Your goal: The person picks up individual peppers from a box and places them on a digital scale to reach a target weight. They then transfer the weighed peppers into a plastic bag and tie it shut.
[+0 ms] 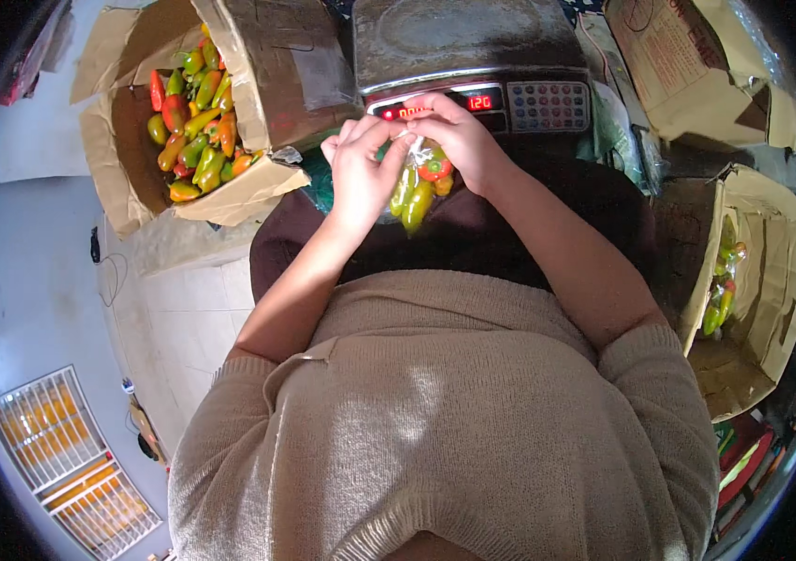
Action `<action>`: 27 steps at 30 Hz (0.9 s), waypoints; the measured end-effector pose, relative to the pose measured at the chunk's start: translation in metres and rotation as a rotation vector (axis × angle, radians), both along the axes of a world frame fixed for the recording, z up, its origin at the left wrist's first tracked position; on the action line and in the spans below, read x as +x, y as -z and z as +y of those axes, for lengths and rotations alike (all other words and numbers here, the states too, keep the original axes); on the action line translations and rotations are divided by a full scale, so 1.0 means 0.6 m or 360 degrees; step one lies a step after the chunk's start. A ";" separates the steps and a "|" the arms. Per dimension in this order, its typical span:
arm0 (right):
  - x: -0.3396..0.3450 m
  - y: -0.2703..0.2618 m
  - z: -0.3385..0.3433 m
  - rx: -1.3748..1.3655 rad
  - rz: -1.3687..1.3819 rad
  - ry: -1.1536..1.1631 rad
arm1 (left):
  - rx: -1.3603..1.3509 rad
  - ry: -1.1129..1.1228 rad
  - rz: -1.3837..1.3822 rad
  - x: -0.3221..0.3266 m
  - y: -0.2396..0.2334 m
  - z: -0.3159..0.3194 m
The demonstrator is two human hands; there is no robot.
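A clear plastic bag of peppers (417, 193) hangs between my hands, its neck gathered at the top. Green and red peppers show through the film. My left hand (368, 165) pinches the gathered neck from one side. From the other side, my right hand (460, 140) grips the same neck, thumb and forefinger close together. Whether the neck is knotted cannot be made out. Just beyond my hands is a digital scale (468, 42) with a worn metal platform, a lit red display and a keypad (549, 106). My fingers cover part of the display.
At left, an open cardboard box (138, 151) holds many loose peppers (194, 126). Another cardboard box (756, 365) at right holds bagged peppers (724, 277). A further box (678, 70) stands at the far right. Green plastic (321, 179) lies beside my left hand.
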State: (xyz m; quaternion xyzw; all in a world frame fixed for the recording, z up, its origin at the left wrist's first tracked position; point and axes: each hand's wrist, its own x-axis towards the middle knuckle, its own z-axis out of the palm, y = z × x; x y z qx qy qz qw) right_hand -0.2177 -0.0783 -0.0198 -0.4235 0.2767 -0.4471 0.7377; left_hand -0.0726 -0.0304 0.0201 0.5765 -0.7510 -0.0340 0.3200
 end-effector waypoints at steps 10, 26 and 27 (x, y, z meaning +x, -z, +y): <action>-0.004 0.002 0.002 -0.0147 -0.0058 -0.0342 | 0.0060 -0.0041 0.0470 0.009 0.008 -0.004; 0.002 -0.030 0.019 -0.0447 0.0085 -0.0157 | 0.0230 0.0306 0.0265 0.012 -0.052 -0.011; 0.003 -0.026 0.018 -0.0445 0.0090 -0.0153 | 0.0232 0.0311 0.0268 0.012 -0.050 -0.012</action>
